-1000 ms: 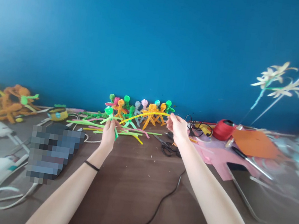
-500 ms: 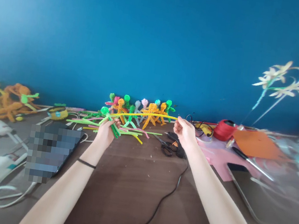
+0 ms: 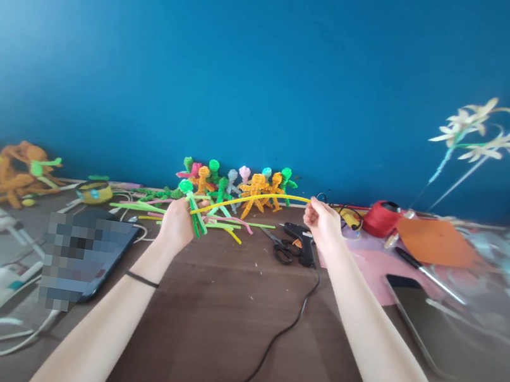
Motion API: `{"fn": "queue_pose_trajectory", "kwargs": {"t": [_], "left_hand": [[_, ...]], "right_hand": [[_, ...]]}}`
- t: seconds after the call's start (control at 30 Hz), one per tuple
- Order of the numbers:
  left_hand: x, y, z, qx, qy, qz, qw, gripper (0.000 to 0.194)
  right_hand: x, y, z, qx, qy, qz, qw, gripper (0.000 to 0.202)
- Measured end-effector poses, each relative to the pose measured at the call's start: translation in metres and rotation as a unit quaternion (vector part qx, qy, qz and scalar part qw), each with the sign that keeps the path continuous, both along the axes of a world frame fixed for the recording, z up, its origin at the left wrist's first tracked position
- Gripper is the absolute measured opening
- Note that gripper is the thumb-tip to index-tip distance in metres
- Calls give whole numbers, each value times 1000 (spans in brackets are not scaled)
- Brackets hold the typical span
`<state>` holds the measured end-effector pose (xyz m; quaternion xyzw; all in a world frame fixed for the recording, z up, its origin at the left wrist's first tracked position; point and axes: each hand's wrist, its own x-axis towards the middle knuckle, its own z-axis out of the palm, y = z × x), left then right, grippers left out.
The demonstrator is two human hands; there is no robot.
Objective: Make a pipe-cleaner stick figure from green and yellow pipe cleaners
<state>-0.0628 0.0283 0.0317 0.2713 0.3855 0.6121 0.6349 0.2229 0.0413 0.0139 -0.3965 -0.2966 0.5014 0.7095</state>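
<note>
A green pipe-cleaner figure [image 3: 185,187] with a round coiled head is pinched in my left hand [image 3: 177,225], its green strands hanging out past the fingers. From that figure a long yellow pipe cleaner [image 3: 254,198] arches across to the right. Its far end sits between the closed fingertips of my right hand [image 3: 323,221]. Where the yellow strand joins the figure is too small to make out. Loose pipe cleaners [image 3: 225,227] in green, yellow and pink lie on the table behind my left hand.
Several finished pipe-cleaner figures [image 3: 257,186] stand along the blue wall, with orange ones [image 3: 21,181] heaped at left. Scissors [image 3: 283,252] and a black glue gun [image 3: 306,248] with its cord lie near my right hand. A tablet [image 3: 114,253] is at left, a phone [image 3: 414,310] at right.
My left hand has turned, its back now facing the camera more and the figure tilting rightward. My right hand has shifted slightly right, and the yellow strand bows more.
</note>
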Motion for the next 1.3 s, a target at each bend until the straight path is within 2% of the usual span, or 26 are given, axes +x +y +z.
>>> {"fn": "queue_pose_trajectory", "kwargs": {"t": [0.13,0.23,0.3,0.37,0.43,0.53,0.57,0.6,0.7,0.77,0.87,1.0,1.1,1.23,1.3], "left_hand": [[3,-1,-4,1,35,-8,999,12],[3,0,-10,41,52,-28,997,14],[3,0,-13,74,56,-36,995,17],[4,0,-14,96,60,-36,993,17],[5,0,-13,110,68,-32,991,15],[10,-1,-10,117,81,-23,990,16],[12,-2,-9,118,84,-20,989,17],[15,-4,-7,119,87,-25,989,19],[28,-11,-3,127,105,-49,985,21],[38,-17,-2,130,116,-63,983,20],[52,-26,-2,136,124,-79,980,20],[61,-34,-4,154,163,-55,973,21],[64,-36,-3,137,147,-47,978,25],[66,-38,2,84,81,-64,991,24],[68,-38,4,72,75,-65,992,22]], "right_hand": [[-1,1,-2,-29,-18,-33,999,22],[0,4,-4,-61,-54,-75,994,20],[2,5,-6,-82,-109,-97,986,18],[6,4,-8,-83,-217,-121,965,14],[8,1,-7,-45,-372,-173,911,9],[4,-7,0,40,-560,-263,785,18],[0,-10,4,56,-584,-266,765,21],[-6,-14,9,78,-594,-253,760,23],[-31,-26,24,157,-576,-122,793,23],[-49,-36,32,201,-575,-10,793,19],[-70,-50,37,206,-563,64,798,18],[-80,-56,30,151,-501,142,841,22],[-79,-53,24,125,-448,198,863,23],[-77,-48,22,109,-398,221,884,24],[-76,-46,22,105,-393,212,889,23]]}}
